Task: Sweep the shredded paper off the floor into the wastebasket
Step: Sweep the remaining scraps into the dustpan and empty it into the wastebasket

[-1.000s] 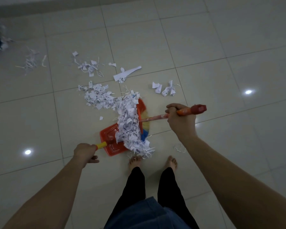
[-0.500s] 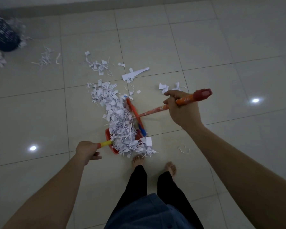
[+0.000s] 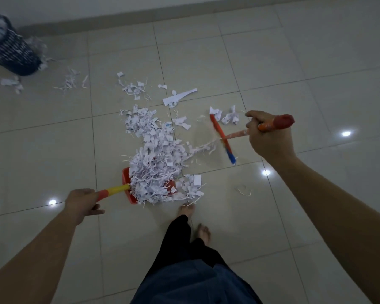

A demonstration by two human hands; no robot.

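Down on the pale glossy tiled floor (image 3: pixel 272 62), a small red plastic dustpan (image 3: pixel 127 183) is sitting heaped with white shredded paper (image 3: pixel 156 170), the pile spilling over its edges and trailing away across the tiles toward the far wall. The left hand (image 3: pixel 81 204) is curling its fingers round the dustpan's yellow-and-orange handle (image 3: pixel 112 190), holding the pan low at the floor. The right hand (image 3: pixel 269 137) is gripping the orange handle of a short toy-like broom (image 3: pixel 223 140), whose red-and-blue head is lying to the right of the heap, apart from the dustpan, with a few thin strips trailing between them. Just beside the broom head's far end, two crumpled white scraps (image 3: pixel 228 116) are lying on the tile, and a longer flat white paper strip (image 3: pixel 180 97) is resting further out near a grout line. More loose shreds are scattering toward the upper left, where a dark woven wastebasket (image 3: pixel 13 53) is standing near the wall, well apart from the dustpan, already showing white paper inside and with bits lying round its base. A few curled strips (image 3: pixel 244 191) are lying alone to the right of the pan. The person's bare feet (image 3: pixel 185 210) in dark trousers are standing just behind the heap, the left foot touching its nearest shreds.
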